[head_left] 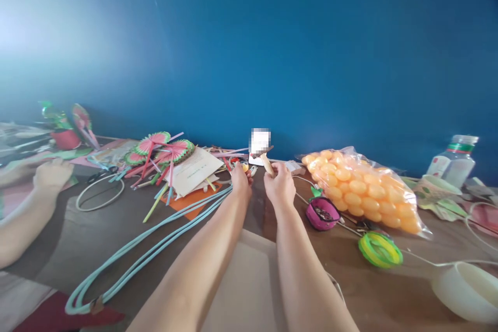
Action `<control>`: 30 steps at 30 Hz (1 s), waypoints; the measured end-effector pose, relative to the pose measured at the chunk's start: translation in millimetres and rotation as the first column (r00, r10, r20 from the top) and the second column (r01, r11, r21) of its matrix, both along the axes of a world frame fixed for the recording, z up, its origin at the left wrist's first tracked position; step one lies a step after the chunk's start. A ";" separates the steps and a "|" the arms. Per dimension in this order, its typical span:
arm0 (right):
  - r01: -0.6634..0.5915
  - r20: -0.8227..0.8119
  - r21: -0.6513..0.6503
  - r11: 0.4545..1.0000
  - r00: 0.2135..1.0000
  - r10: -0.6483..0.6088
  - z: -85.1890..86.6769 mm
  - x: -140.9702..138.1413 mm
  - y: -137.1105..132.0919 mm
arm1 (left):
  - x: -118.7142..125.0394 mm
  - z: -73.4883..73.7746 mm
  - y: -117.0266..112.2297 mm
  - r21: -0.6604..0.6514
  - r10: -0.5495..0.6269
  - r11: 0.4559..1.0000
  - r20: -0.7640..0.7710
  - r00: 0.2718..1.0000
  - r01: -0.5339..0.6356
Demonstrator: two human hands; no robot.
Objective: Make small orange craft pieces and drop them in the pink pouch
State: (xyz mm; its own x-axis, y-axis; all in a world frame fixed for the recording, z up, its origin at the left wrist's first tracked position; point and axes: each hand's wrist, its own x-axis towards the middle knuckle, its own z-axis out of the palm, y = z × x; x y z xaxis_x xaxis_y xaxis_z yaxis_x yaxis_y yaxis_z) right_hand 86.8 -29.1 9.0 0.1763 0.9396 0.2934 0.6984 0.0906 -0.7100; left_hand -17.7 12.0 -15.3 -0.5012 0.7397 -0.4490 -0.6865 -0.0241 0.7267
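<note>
My right hand [280, 187] is closed around the wooden handle of a small hammer [267, 163], its dark head pointing away from me. My left hand [241, 182] is closed, its fingers pinched at the far end of long light-blue tubing [155, 231]. From there the tubing loops back over the table toward the near left. Small red and yellow bits show just beyond the left fingertips, too small to name. Behind the hammer stands a white item [260, 140], partly blurred out.
A bag of orange plastic balls [358, 187], a purple pouch [322, 213], a green-yellow coil [380, 250], a white bowl [467, 290] and a bottle [453, 161] lie right. Leftward are watermelon-pattern paper fans [175, 151], papers [196, 168] and another person's hand [52, 174]. A blue panel [249, 62] stands behind.
</note>
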 end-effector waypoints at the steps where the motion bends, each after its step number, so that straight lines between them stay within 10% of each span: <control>1: -0.016 -0.002 -0.005 1.000 1.000 0.016 1.3 0.2 -0.5 | -0.5 1.0 -0.4 -0.006 0.007 1.000 -0.005 1.000 -0.007; 7: -0.143 0.058 -0.113 0.983 0.987 0.151 1.6 -5.5 -2.3 | -0.9 4.5 -4.1 -0.025 0.041 0.999 -0.015 0.999 -0.041; 30: 0.059 0.093 -0.037 0.998 0.994 -0.056 4.3 -3.6 2.7 | 2.2 -5.5 6.4 0.016 0.069 0.997 0.017 0.997 -0.069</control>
